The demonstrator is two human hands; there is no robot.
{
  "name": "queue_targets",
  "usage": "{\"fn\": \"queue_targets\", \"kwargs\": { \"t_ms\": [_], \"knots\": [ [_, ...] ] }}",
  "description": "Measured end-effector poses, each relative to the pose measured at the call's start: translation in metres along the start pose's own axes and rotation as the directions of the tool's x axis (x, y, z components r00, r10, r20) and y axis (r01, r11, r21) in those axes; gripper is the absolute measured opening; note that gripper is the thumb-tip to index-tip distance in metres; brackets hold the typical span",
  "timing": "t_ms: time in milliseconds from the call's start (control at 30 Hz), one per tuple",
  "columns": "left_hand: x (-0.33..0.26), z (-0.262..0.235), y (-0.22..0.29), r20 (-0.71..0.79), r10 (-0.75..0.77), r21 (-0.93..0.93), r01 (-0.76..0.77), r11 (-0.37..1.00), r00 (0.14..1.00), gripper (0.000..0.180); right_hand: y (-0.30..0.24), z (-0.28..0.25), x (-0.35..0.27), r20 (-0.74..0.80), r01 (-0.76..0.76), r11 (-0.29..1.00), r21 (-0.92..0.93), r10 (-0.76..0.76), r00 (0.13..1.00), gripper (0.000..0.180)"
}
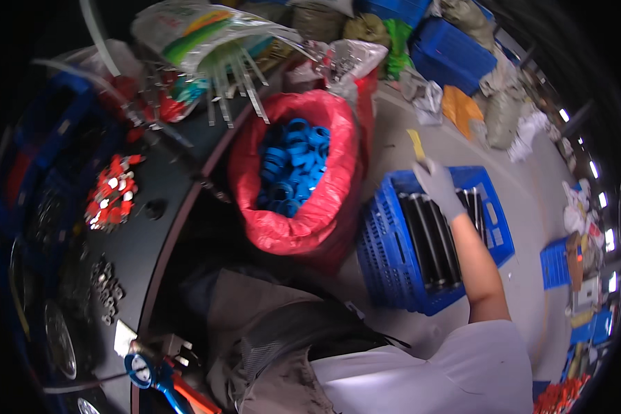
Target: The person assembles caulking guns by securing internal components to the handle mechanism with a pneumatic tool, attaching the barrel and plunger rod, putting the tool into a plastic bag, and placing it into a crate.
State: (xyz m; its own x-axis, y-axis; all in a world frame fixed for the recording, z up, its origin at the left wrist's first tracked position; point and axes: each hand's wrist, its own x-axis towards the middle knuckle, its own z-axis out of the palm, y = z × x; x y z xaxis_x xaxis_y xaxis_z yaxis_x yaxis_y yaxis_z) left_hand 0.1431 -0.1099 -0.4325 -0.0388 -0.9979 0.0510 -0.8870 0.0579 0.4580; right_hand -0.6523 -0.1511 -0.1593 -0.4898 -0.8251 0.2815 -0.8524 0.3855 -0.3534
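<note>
The right hand (437, 185), gloved in white, is closed at the fingertips on a yellow strip (415, 144); I see the strip poking out toward 12 o'clock. I cannot tell the state of the left hand, as I don't have it in view. From here I take the right hand as the centre of my clock. It reaches across the 12 o'clock rim of a blue crate (386, 259), and I cannot tell whether it touches that rim. Black tubes (431, 241) lie side by side inside the crate, at 6 o'clock from the hand. The bare forearm (483, 276) comes in from 5 o'clock, crossing the crate, with a white sleeve (435, 376) behind it.

At 9 o'clock I have a red sack (269, 234), its mouth wide open and blue rings (293, 165) heaped inside. Past it, also at 9, a dark table (162, 162) bears a pile of red parts (112, 195). Toward 8 on the table I see small metal pieces (108, 293) and, nearer its edge, a blue-rimmed gauge (140, 370). At 10, clear strips (236, 83) stick out of a plastic bag (193, 31). An orange bag (460, 110) lies at 1, and a smaller crate (553, 265) sits at 4.
</note>
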Motion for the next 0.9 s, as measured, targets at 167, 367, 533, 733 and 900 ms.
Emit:
{"fn": "queue_targets", "kwargs": {
  "t_ms": [167, 367, 533, 733, 900],
  "knots": [
    [0.02, -0.031, -0.006, -0.11, 0.099, 0.222, -0.072, 0.972, 0.989, 0.035, 0.166, 0.06, -0.151, 0.323, -0.515, 0.828, -0.224, 0.561, 0.762, 0.059],
    [0.011, -0.094, -0.029, -0.285, 0.229, 0.509, -0.056, 0.859, 0.931, 0.034, 0.121, 0.089, -0.262, 0.224, -0.819, 0.544, 0.183, 0.788, 0.573, 0.055],
    [-0.005, -0.112, -0.053, -0.378, 0.369, 0.669, -0.025, 0.743, 0.849, 0.034, 0.154, 0.048, -0.321, 0.255, -0.415, 0.909, 0.034, 0.394, 0.883, 0.03],
    [-0.055, -0.055, -0.044, -0.508, 0.09, 0.669, 0.327, 0.668, 0.856, 0.04, 0.164, -0.015, -0.312, 0.77, 0.419, 0.872, -0.251, -0.082, 0.632, 0.029],
    [-0.114, -0.019, -0.031, -0.538, -0.059, 0.545, 0.4, 0.736, 0.841, 0.041, 0.195, 0.009, -0.312, 0.791, 0.432, 0.743, -0.511, 0.209, 0.576, 0.029]
  ]
}}
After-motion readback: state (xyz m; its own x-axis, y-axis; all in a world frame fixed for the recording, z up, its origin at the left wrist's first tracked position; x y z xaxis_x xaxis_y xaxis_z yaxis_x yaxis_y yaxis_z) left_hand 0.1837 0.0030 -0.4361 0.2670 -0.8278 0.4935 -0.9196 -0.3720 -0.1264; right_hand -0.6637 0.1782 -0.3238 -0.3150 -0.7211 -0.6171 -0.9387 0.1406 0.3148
